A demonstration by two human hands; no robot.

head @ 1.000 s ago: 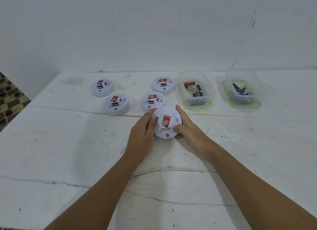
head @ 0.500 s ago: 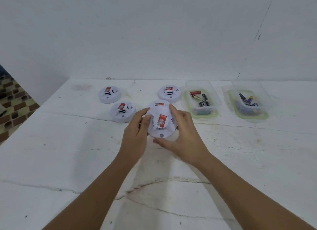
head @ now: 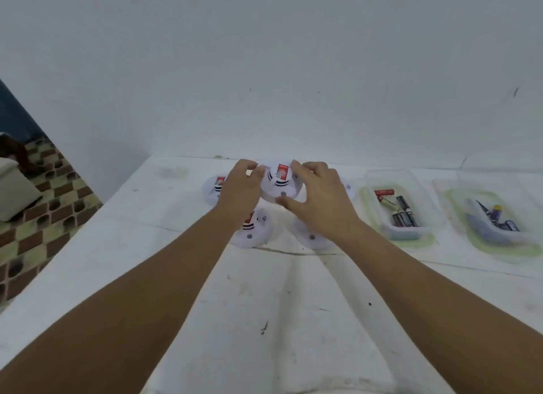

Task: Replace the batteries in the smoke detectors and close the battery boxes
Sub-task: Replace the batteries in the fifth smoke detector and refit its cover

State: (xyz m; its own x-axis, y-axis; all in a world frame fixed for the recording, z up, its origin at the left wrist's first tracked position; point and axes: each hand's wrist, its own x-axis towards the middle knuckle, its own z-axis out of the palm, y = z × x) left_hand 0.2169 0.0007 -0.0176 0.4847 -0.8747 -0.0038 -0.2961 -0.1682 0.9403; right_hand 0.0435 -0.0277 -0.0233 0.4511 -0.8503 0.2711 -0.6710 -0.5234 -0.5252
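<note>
Both hands grip one white smoke detector (head: 278,179), raised off the worktop (head: 293,320): the left hand (head: 238,187) curls its fingers over the detector's left rim, and the right hand (head: 316,199) clamps the right rim, thumb pressed under the near edge. Its red label faces the camera.

Below the forearms the near half of the worktop lies bare, with only cracks and scuffs. The left edge runs diagonally from the back wall toward the camera, and past it a patterned tile floor (head: 44,205) drops away. The back edge meets a plain white wall.

Behind and beneath the hands, other detectors are partly covered: one (head: 213,187) peeks out left of the left wrist, one (head: 254,232) sits under the left forearm, another (head: 311,237) shows only its near rim under the right wrist, and a sliver (head: 348,187) appears beyond the right hand. To the right, well apart from the hands, a clear tray (head: 411,232) holds loose batteries (head: 402,211), and a second clear tray (head: 499,246) holds a few more items, too blurred to name.
</note>
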